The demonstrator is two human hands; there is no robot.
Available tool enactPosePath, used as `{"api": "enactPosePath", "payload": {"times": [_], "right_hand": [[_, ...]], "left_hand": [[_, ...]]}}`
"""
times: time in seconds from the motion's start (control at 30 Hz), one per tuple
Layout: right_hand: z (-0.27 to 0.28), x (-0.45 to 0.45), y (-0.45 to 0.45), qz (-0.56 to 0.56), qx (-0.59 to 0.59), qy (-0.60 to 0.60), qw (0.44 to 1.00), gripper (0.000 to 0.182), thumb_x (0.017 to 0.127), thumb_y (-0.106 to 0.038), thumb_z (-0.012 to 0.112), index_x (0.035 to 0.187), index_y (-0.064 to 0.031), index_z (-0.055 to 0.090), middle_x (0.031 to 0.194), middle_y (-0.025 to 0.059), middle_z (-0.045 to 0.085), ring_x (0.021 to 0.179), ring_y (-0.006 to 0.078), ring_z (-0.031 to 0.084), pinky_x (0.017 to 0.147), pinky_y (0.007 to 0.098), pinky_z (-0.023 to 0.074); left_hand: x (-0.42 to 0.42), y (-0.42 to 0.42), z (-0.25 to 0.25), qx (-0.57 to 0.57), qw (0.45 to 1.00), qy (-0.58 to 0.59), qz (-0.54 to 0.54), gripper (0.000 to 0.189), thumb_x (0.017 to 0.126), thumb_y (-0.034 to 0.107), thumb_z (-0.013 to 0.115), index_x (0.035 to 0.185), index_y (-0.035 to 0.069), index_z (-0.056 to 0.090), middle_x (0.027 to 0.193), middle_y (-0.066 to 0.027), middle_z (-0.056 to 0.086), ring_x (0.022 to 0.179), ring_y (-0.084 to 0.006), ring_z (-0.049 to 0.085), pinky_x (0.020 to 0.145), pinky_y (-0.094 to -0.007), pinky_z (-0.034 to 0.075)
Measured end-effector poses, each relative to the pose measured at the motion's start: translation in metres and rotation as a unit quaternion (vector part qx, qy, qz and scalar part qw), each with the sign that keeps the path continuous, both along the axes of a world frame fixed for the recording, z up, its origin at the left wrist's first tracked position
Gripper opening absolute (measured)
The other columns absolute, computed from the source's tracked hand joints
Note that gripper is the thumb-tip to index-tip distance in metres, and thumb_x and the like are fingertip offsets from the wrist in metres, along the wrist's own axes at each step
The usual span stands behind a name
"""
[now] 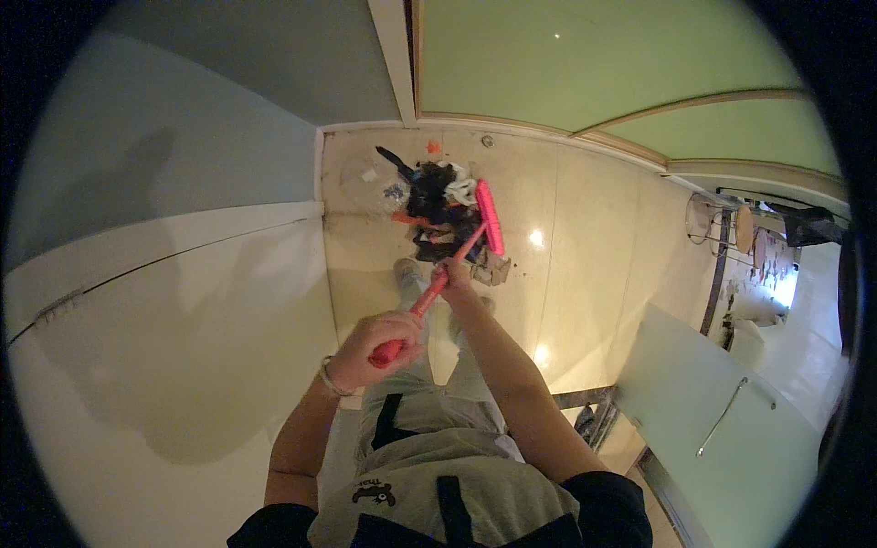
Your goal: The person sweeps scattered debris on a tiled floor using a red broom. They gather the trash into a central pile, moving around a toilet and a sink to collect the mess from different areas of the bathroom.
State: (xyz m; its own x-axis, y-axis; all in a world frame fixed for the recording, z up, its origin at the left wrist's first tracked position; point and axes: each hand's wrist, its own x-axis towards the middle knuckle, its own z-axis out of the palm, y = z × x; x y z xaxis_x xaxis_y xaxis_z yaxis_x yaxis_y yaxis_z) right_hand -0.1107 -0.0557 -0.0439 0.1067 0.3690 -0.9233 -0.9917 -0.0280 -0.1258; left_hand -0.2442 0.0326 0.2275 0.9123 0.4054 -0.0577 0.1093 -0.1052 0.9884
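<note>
My left hand (pixel 384 340) grips the top end of a red broom handle (pixel 430 296). Lower on the same shaft, my right hand (pixel 453 275) is closed around it. The pink broom head (pixel 490 218) lies at the right side of a rubbish heap (pixel 445 219) on the tiled floor. In the heap are a crumpled black plastic bag (pixel 428 192), whitish crumpled material (pixel 462 186), orange scraps (pixel 410 218) and brown cardboard-like pieces (pixel 492 270). Clear plastic (pixel 392 193) sits at its left edge. My feet stand just before the heap, partly hidden by the arms.
A wall (pixel 205 116) rises to the left, and green panels (pixel 582 61) border the far side. A round floor drain (pixel 488 141) lies beyond the heap. To the right stand a frosted glass door (pixel 712 425) with a metal handle and a round-seated stool (pixel 743 229).
</note>
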Motion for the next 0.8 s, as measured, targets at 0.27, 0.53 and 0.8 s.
{"api": "enactPosePath", "payload": {"times": [0.27,0.53,0.8], "right_hand": [[0.067,-0.008,0.005,-0.007,0.036,0.025,0.999,0.011,0.074,-0.006,0.048,0.067,-0.0062,0.039,0.053,0.0038,0.039,0.044,0.015,0.041,0.041,0.0269,0.0351],[0.063,0.003,-0.141,-0.055,-0.033,-0.002,0.998,0.01,0.075,-0.004,0.048,0.073,-0.0052,0.038,0.055,0.0046,0.042,0.045,0.0153,0.044,0.041,0.025,0.0374],[0.007,0.003,-0.183,0.134,-0.131,-0.025,0.982,0.014,0.069,0.001,0.052,0.074,-0.0022,0.039,0.06,0.0079,0.043,0.047,0.0182,0.045,0.041,0.0295,0.0396]], "left_hand": [[-0.011,-0.015,0.036,0.096,0.993,-0.061,0.011,0.02,0.061,0.004,0.069,0.066,0.007,0.05,0.071,-0.0051,0.057,0.075,-0.0224,0.058,0.067,-0.0344,0.044],[-0.009,-0.128,0.017,-0.088,0.992,-0.082,0.036,0.02,0.065,0.001,0.067,0.065,0.007,0.048,0.068,-0.0046,0.056,0.075,-0.0236,0.058,0.075,-0.0358,0.042],[-0.011,-0.151,-0.046,-0.061,0.992,-0.064,-0.094,0.02,0.069,0.002,0.063,0.063,0.005,0.045,0.063,-0.0057,0.05,0.058,-0.0211,0.048,0.056,-0.0317,0.039]]}}
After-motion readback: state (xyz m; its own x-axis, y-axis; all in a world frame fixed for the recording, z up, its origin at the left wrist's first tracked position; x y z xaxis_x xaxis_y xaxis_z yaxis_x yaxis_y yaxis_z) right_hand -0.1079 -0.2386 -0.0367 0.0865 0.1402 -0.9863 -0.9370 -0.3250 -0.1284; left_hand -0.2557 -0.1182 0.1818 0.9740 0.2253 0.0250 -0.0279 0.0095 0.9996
